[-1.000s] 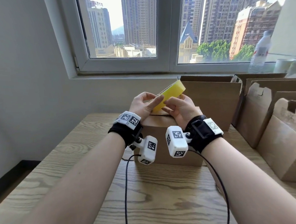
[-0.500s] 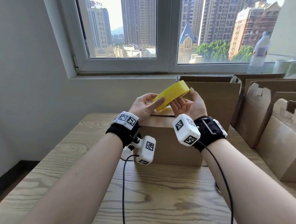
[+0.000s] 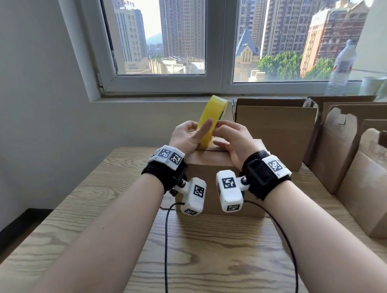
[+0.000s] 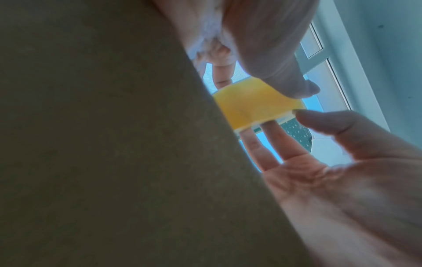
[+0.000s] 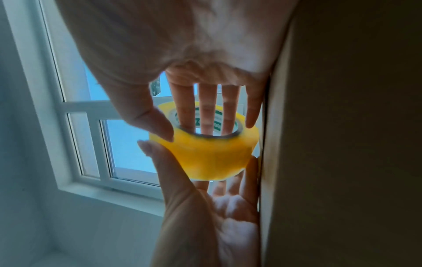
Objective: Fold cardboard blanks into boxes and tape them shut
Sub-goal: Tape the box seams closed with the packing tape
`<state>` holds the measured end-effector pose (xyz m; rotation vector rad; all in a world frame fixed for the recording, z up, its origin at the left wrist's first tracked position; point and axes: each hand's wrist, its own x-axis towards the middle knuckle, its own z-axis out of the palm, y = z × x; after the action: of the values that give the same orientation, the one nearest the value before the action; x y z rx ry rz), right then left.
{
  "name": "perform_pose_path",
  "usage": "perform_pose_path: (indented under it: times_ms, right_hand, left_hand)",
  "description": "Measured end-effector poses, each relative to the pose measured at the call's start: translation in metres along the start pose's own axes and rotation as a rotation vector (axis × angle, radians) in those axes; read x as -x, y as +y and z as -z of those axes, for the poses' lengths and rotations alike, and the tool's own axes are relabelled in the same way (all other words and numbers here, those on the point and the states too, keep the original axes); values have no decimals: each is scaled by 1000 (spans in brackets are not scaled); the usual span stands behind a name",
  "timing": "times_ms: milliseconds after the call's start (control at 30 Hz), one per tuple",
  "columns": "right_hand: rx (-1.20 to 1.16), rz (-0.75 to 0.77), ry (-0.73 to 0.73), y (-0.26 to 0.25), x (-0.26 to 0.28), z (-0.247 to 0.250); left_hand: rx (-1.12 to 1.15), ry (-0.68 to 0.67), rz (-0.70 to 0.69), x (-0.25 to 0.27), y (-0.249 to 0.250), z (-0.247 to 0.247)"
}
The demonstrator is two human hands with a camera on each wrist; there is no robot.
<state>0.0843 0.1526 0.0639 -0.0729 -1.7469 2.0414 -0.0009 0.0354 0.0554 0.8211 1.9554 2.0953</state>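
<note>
Both hands meet over the folded box [image 3: 221, 165], clamped on one roll of yellow tape [image 3: 211, 120]; the left hand [image 3: 188, 137] pinches it between a thumb laid on the outer face and fingers behind, and the right hand [image 3: 235, 141] grips it with the thumb [image 5: 146, 115] on the rim while the fingers [image 5: 206, 108] pass behind the core; the roll stands on edge, tilted, just above the box top and not yet touching it as far as the head view shows.

My judgement is that the risk lies in finding and lifting the tape's free end; no loose end shows in any view, so a nail could slip on the slick surface and the roll could twist out of the pinch and drop onto the box or the wooden table [image 3: 196, 260]; a strip pulled crooked could also stick to itself or land off the seam; the box is held by nothing, so a hard pull could drag or tip it.

Green print runs round the inside of the core [image 5: 217, 124]; the letters are too blurred to read; the black-and-white square codes on the wrist bands [image 3: 169, 155] carry no words; the bottle [image 3: 342, 67] on the sill has a label too small to read; open boxes [image 3: 276, 129] stand to the right.
</note>
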Motion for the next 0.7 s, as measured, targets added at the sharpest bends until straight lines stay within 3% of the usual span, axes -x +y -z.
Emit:
perform_pose_path:
  times_ms: [67,167,300,367,533,700]
  right_hand:
    - [84,15,-56,1,4,-2]
    - [72,33,-16,-1,4,-3]
    - [-278,-49,138,-5,-3,4]
    - [-424,-82,144,-6,-2,8]
    - [-550,-126,69,-11,4,11]
    - [-488,-115,26,-11,7,7]
  left_hand:
    - [-40,14,12,-1,0,0]
    - [-41,14,7,-1,0,-2]
    - [-39,-26,-8,-1,0,-1]
    - [-116,-38,-20,-1,-2,1]
    - [-162,-82,-23,-3,-4,3]
    - [-90,-114,-48,-1,-2,1]
